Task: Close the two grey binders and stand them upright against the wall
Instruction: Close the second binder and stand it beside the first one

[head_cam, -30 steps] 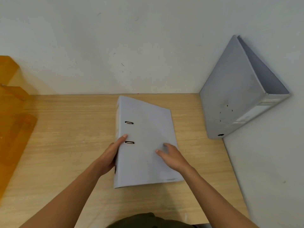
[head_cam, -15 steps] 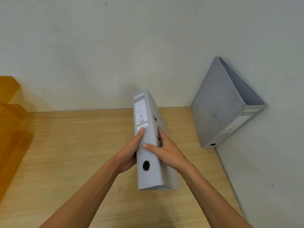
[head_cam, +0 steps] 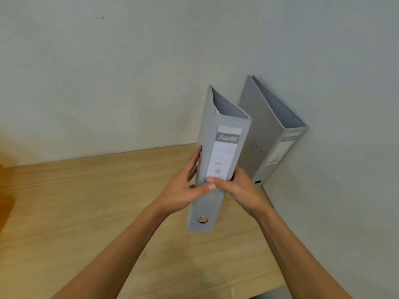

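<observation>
A closed grey binder (head_cam: 224, 130) is held upright above the wooden desk (head_cam: 75, 201), its labelled spine facing me and its top tilted slightly right. My left hand (head_cam: 183, 188) grips its left cover with the thumb across the spine. My right hand (head_cam: 239, 188) grips the right side, thumb also on the spine. The second grey binder (head_cam: 267, 134) stands closed in the corner, leaning against the right wall (head_cam: 345, 147), just behind and right of the held one.
The back wall (head_cam: 108, 72) meets the desk along its far edge. An orange object (head_cam: 4, 190) shows at the left edge of the view. The desk's front edge ends at the lower right.
The binder lay flat on the desk under both hands; it has been lifted, turned spine toward me, raised upright and carried right toward the standing binder.
</observation>
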